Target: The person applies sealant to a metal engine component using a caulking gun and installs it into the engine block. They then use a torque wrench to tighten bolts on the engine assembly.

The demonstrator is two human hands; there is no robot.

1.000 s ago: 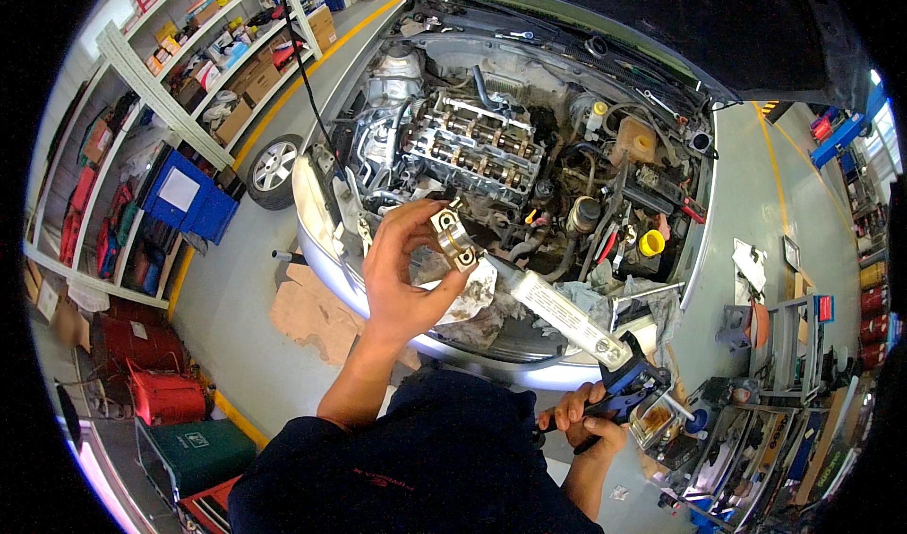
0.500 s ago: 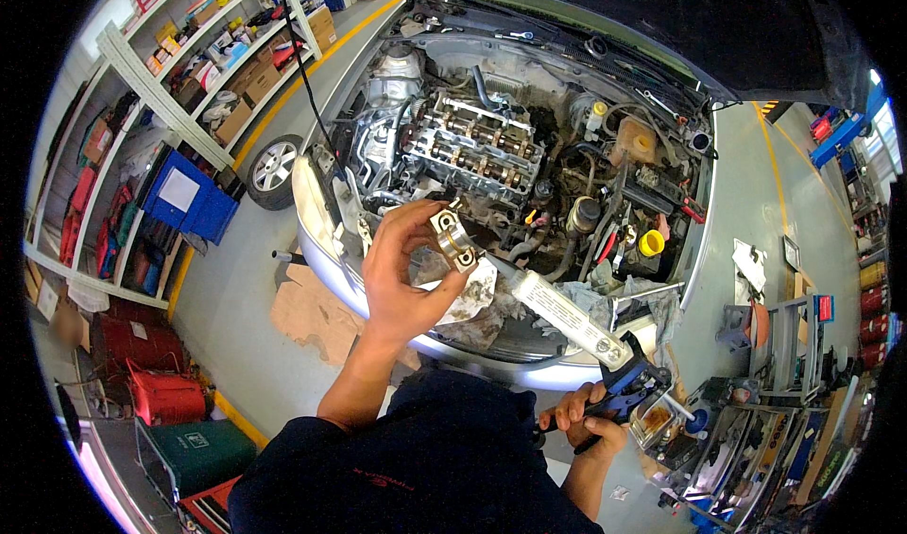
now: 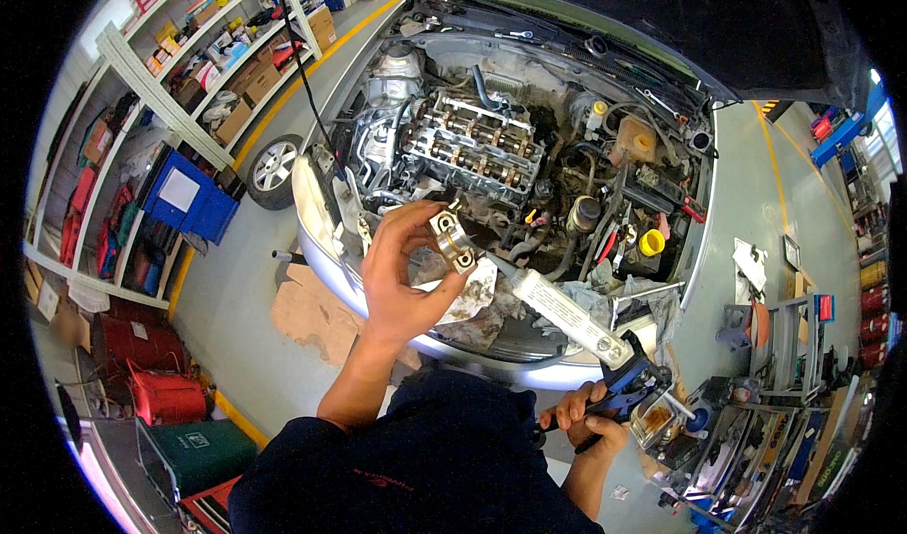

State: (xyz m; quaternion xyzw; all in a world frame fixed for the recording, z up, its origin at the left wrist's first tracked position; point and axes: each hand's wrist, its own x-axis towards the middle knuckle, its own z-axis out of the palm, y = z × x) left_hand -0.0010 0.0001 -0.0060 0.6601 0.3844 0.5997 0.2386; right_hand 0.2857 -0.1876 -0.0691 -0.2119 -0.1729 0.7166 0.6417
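My left hand [image 3: 397,279] holds a small silvery metal cap [image 3: 453,239] with a curved inner face and bolt holes between thumb and fingers, above the front of the engine bay. My right hand [image 3: 590,421] grips the handle of a blue-and-black dispensing gun [image 3: 631,383] loaded with a long white tube [image 3: 557,312]; its grey nozzle [image 3: 501,269] points up-left, its tip beside the cap, though whether they touch I cannot tell. Beyond them sits an opened cylinder head [image 3: 472,147] with exposed camshafts. A white sheet or rag [image 3: 468,298] lies below my left hand.
The raised hood [image 3: 661,24] spans the top. A yellow cup [image 3: 650,242] and loose tools rest in the engine bay. Shelving [image 3: 217,71], a loose wheel [image 3: 275,172] and red containers [image 3: 161,388] are on the left. Metal carts [image 3: 784,345] stand at right; cardboard [image 3: 298,312] lies on the floor.
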